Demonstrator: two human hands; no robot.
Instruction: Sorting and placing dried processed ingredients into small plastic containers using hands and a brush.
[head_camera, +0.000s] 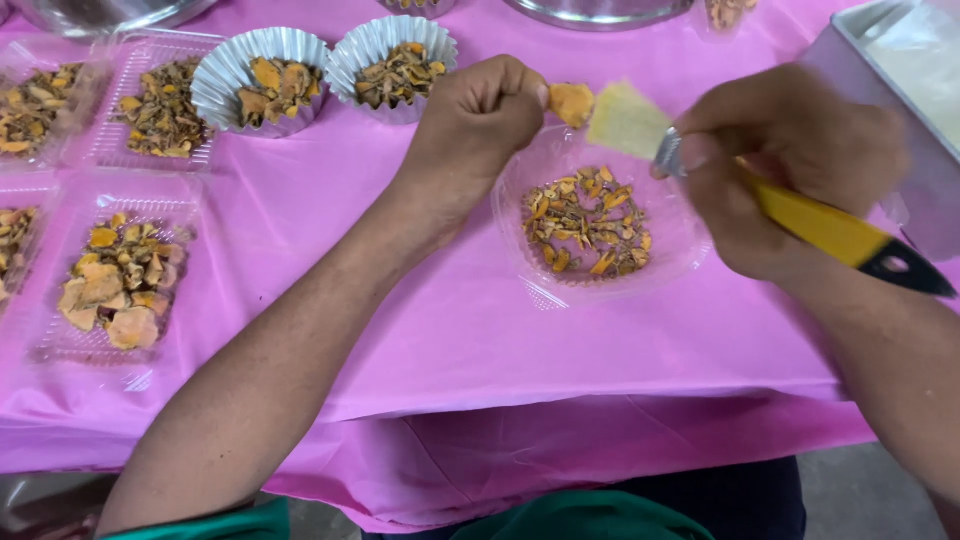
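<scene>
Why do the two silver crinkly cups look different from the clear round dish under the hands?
The foil cups are silver, pleated and deep; the clear dish is see-through, smooth and shallow. The cups sit side by side at the back, away from both hands; the dish lies just below the left hand and right hand. Both hold orange-brown pieces.

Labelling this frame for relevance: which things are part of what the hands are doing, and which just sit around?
In use:
left hand pinching an orange piece
right hand holding a yellow-handled brush
clear bowl of chips below

Lying about:
two foil cups
clear trays
metal tin
pink cloth
</scene>
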